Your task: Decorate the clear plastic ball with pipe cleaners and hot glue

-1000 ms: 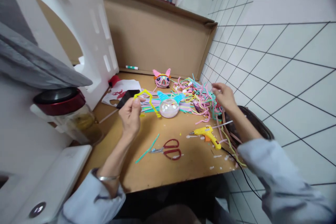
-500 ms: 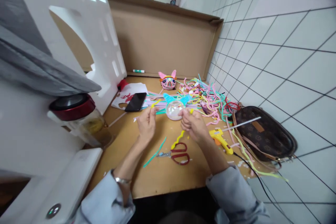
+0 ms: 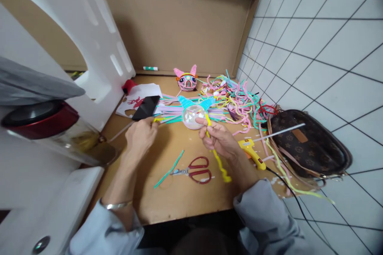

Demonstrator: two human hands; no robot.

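My left hand (image 3: 141, 137) is closed in a pinch, with a short bent yellow pipe cleaner (image 3: 157, 119) sticking out at its fingertips. A longer wavy yellow pipe cleaner (image 3: 220, 164) is pinched in my right hand (image 3: 220, 140) and hangs down past the palm. Just beyond the right fingertips lies a clear round shape (image 3: 191, 116) with two turquoise pipe-cleaner ears (image 3: 187, 103); whether a finger touches it I cannot tell. Red-handled scissors (image 3: 199, 169) lie between my forearms, beside a turquoise pipe cleaner piece (image 3: 169, 169).
A pink-eared animal head (image 3: 187, 83) stands at the back beside a heap of pipe cleaners (image 3: 239, 103). On the right are a yellow glue gun (image 3: 253, 155) with its cord and a brown bag (image 3: 311, 143). A phone (image 3: 146, 107) and a glass jug (image 3: 68, 139) are at left.
My hands have moved apart, the left one going left. The long yellow pipe cleaner now hangs to the right of the scissors instead of over their handle. The view has tilted down.
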